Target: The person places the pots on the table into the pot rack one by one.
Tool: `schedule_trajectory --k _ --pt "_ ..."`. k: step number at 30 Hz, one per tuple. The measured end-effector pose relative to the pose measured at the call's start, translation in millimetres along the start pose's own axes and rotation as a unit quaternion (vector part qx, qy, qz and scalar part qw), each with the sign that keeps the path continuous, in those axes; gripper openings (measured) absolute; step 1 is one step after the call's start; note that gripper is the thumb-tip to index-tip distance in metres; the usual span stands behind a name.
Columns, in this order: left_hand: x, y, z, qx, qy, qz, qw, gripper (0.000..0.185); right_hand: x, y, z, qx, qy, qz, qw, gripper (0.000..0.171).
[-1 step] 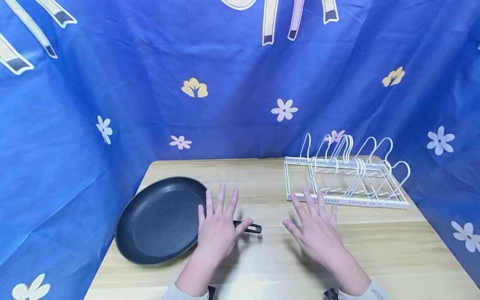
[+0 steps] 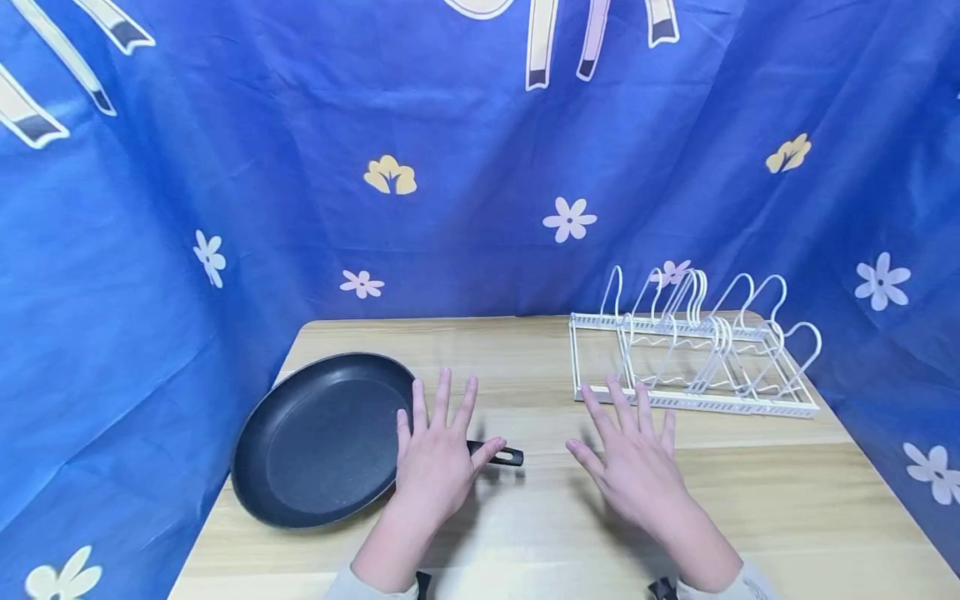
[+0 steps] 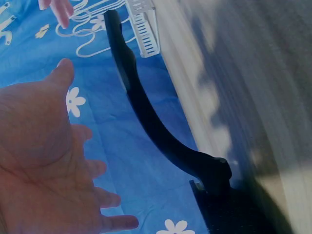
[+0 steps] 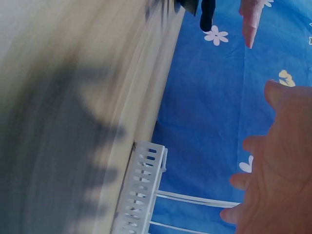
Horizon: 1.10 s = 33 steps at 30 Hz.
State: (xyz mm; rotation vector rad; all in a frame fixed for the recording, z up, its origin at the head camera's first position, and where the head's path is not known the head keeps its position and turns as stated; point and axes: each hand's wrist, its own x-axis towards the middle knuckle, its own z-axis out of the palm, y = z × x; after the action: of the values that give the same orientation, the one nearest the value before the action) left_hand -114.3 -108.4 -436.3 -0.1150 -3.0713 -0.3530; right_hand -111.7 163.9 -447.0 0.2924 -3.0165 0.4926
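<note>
A black frying pan (image 2: 322, 446) lies at the left of the table, its handle (image 2: 510, 457) pointing right. Above that handle my left hand (image 2: 433, 467) hovers palm down with fingers spread, hiding where handle meets pan. In the left wrist view a gap shows between the palm (image 3: 44, 161) and the curved handle (image 3: 146, 112). My right hand (image 2: 637, 471), also spread and holding nothing, hangs over the table just in front of a white wire rack (image 2: 697, 402). The right wrist view shows its fingers apart from the rack's slotted rail (image 4: 141, 190).
The rack's upright wire loops (image 2: 806, 350) stand at the back right of the wooden table (image 2: 525, 533). A blue patterned cloth (image 2: 480, 250) hangs behind the table and along both sides.
</note>
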Motion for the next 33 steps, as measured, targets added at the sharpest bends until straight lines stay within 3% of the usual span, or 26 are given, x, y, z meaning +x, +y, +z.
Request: schedule_trajectory --k 6,9,13,17,19,21,22,23,24,25,26,29,30,31,32,33 --pt "-8.9 1.3 -6.5 -0.005 0.043 0.018 0.9989 0.093 2 -3 4 0.007 0.004 -0.017 1.0 0.076" --pt "-25.0 2.4 -11.1 -0.068 0.088 0.031 0.9933 0.087 2 -7 7 0.023 0.009 -0.031 0.999 0.075" --pt "-48.6 0.9 -10.7 -0.188 0.139 0.029 0.9719 0.073 2 -16 12 0.049 0.022 -0.053 0.997 0.075" --pt "-64.0 -2.4 -4.3 -0.264 0.117 -0.014 0.9573 0.063 -1 -27 19 0.067 0.019 -0.081 0.994 0.075" --pt "-68.7 -4.0 -0.1 -0.303 0.08 -0.048 0.9485 0.056 -2 -33 21 0.082 0.009 -0.087 0.993 0.075" --pt "-71.4 -6.6 4.4 -0.35 0.034 -0.088 0.9319 0.05 -3 -39 23 0.112 -0.01 -0.084 0.99 0.075" --pt "-71.8 -8.6 7.2 -0.384 0.011 -0.105 0.9173 0.048 -3 -41 23 0.131 -0.023 -0.08 0.988 0.074" --pt "-71.4 -10.8 9.4 -0.429 -0.014 -0.121 0.8952 0.048 -3 -43 24 0.154 -0.039 -0.075 0.984 0.073" --pt "-70.4 -13.0 11.6 -0.477 -0.04 -0.138 0.8669 0.05 -2 -45 24 0.178 -0.056 -0.068 0.98 0.072" --pt "-69.0 -15.6 14.1 -0.527 -0.062 -0.155 0.8331 0.052 -1 -47 25 0.201 -0.074 -0.061 0.975 0.071" --pt "-67.2 -18.1 16.5 -0.58 -0.082 -0.166 0.7935 0.057 0 -49 26 0.226 -0.092 -0.052 0.968 0.07" --pt "-60.5 -23.4 22.3 -0.717 -0.123 -0.194 0.6581 0.073 8 -50 31 0.305 -0.142 -0.025 0.941 0.07" --pt "-58.3 -24.3 24.1 -0.744 -0.128 -0.2 0.6246 0.078 10 -50 34 0.333 -0.154 -0.015 0.93 0.07" --pt "-56.0 -24.8 25.5 -0.764 -0.133 -0.203 0.598 0.084 13 -50 37 0.374 -0.171 -0.003 0.911 0.071" --pt "-53.7 -24.9 26.6 -0.779 -0.137 -0.203 0.5766 0.088 16 -49 40 0.422 -0.192 0.008 0.886 0.071" --pt "-51.2 -24.8 27.6 -0.79 -0.138 -0.206 0.5607 0.09 18 -49 43 0.474 -0.213 0.02 0.854 0.07"
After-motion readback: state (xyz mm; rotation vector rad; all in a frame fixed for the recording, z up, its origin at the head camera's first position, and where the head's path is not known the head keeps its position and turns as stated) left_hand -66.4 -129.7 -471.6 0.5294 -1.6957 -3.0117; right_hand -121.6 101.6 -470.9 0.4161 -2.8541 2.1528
